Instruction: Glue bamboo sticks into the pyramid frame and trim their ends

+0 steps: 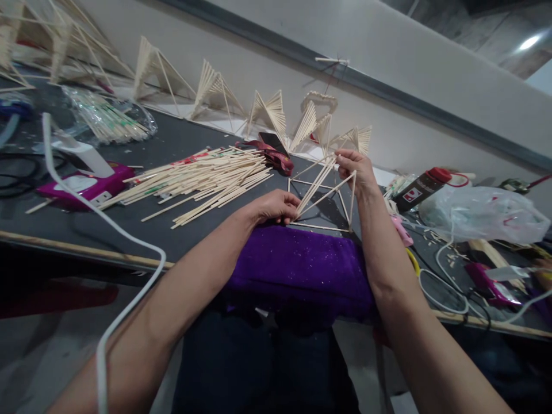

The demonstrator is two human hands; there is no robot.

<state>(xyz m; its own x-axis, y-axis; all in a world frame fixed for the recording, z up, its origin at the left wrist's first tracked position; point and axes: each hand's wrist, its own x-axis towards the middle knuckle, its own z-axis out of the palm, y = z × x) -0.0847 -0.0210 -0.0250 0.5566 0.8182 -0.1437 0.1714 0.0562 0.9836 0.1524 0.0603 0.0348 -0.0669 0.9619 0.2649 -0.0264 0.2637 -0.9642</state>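
- Framework (326,196) of thin pale sticks: on tabletop (175,135), just R of frame ctr; open sides, a few sticks slanting up in a narrow fan.
- L hand (276,207): ctr of frame, fingers curled in, tips pinched at low L end of fan, near bottom corner of framework.
- R hand (357,169): R of ctr, higher up; thumb + fingertips close together on top end of fan sticks.
- Purple cloth (302,259): lower ctr, btwn forearms, just below framework, pale specks on it.
- Loose sticks (215,178): big pile L of ctr, mostly lying same way, a few strays at edges.
- Dk red strap (278,158): by R end of pile, next to a dk flat item (272,142).
- Row of stick models (267,112): twisted fan shapes along wall, upper L to ctr, larger toward upper L.
- Clear pkt of sticks (112,121): upper L.
- Magenta device (86,187) w/ white top part: L side; white cable (102,356) loops down lower L, in front of L forearm.
- Dk bottle (417,192), red cap: R side, tilted, beside crumpled plastic bag (483,213).
- 2nd magenta device (491,284): lower R, near another white cable.
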